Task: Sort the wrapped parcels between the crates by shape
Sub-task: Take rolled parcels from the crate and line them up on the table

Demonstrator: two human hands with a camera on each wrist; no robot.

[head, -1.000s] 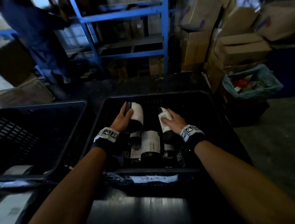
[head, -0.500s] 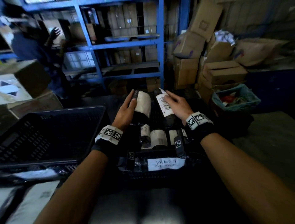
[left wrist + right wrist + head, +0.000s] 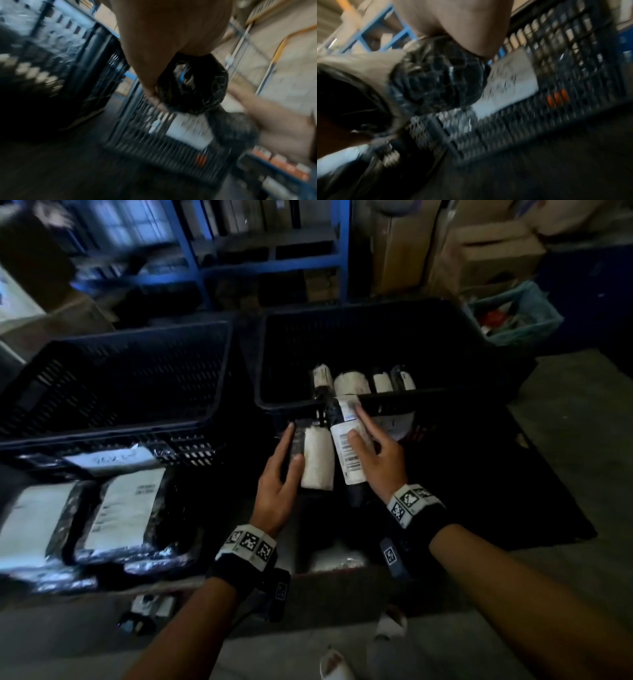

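My left hand (image 3: 279, 484) grips a black-wrapped cylinder parcel (image 3: 317, 462) with a white label. Beside it my right hand (image 3: 380, 460) holds a second cylinder parcel (image 3: 349, 450), thumb on its barcode label. Both parcels hang side by side just in front of the near rim of the right black crate (image 3: 445, 337), where several more cylinder parcels (image 3: 351, 383) lie. The left black crate (image 3: 120, 378) stands beside it. In the blurred wrist views, each parcel's round black end (image 3: 192, 83) (image 3: 440, 81) shows under the palm.
Flat white-labelled parcels (image 3: 120, 508) lie at the lower left, in front of the left crate. Blue shelving (image 3: 267, 265) and stacked cardboard boxes (image 3: 479, 251) stand behind the crates. A blue bin (image 3: 513, 313) with scraps sits at the right. My sandalled foot (image 3: 335, 666) is below.
Both hands have lifted their cylinder parcels out of the right crate and drawn them back over its near rim toward me. The head view has tilted downward.
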